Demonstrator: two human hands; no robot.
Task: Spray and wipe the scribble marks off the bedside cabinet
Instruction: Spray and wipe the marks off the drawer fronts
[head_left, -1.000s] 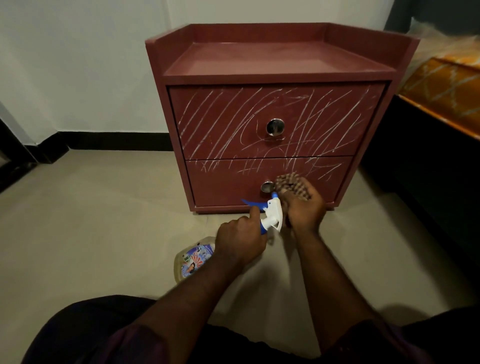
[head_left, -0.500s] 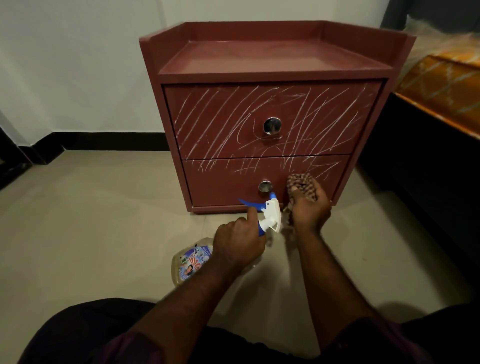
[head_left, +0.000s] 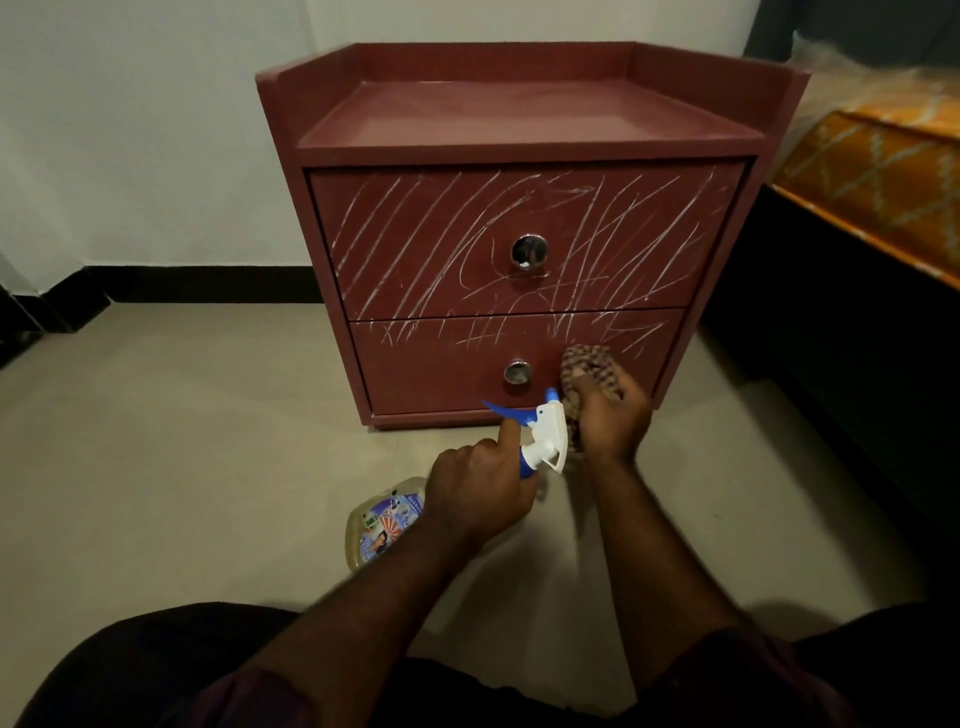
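The right hand (head_left: 610, 415) has slid its bunched brown-and-cream checked cloth (head_left: 589, 364) rightwards across the lower drawer front (head_left: 415, 374). A second ago the cloth sat just beside the small round chrome knob (head_left: 517, 372); now it is clearly apart from it, over on the right half. This reads as a wiping stroke under way. The lower band of that drawer looks clear, while a strip of thin white scribble marks (head_left: 613, 244) remains along its top edge, just above the cloth.

The upper drawer front (head_left: 415, 249) is unchanged and crossed all over with long slanting strokes around its own chrome knob (head_left: 529, 252), so most of the work appears to be ahead.

The right grip is curled round the cloth, pressing it to the panel. The left hand (head_left: 478, 488) has kept its place near the floor. Its grip is wrapped round the neck of the clear plastic spray bottle (head_left: 382, 525) with a colourful label, and the forefinger lies up by the blue trigger of the white spray head.

The dark red, matt, boxy bedside cabinet (head_left: 519, 140) has a raised rim on three sides of its top. It stands on the pale smooth floor (head_left: 182, 441) against the far wall. Its hard, flat fronts should wipe easily. A bed with an orange patterned cover (head_left: 883, 171) is to its right.
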